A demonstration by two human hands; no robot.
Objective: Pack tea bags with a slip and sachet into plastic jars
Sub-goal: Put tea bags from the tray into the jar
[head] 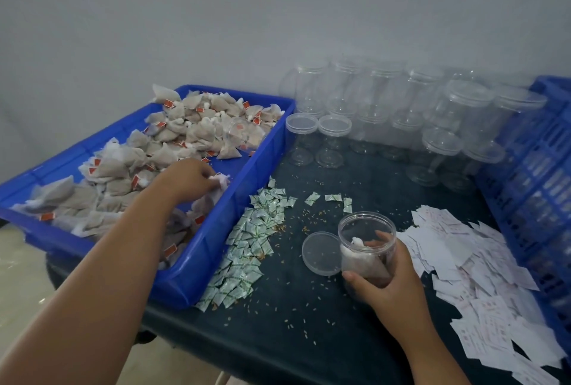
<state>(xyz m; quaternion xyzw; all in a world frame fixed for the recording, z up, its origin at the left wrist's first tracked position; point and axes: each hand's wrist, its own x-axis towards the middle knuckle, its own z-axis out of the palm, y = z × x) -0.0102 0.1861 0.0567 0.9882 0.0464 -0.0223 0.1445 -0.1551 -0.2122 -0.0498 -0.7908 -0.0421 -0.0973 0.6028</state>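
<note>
Head view puts you early in the job. Your right grip (389,273) wraps the open jar (367,230) on the counter (293,323), a few tea bags inside. Your left grip (191,177) pinches another tea bag (220,181) in the blue tray (207,248). Many empty jars (401,112) wait. You can't tell whether a slip or sachet is inside.

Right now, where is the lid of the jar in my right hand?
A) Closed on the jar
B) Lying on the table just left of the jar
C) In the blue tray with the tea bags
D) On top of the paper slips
B: the lid lies flat on the dark table beside the open jar, which the right hand grips.
</note>
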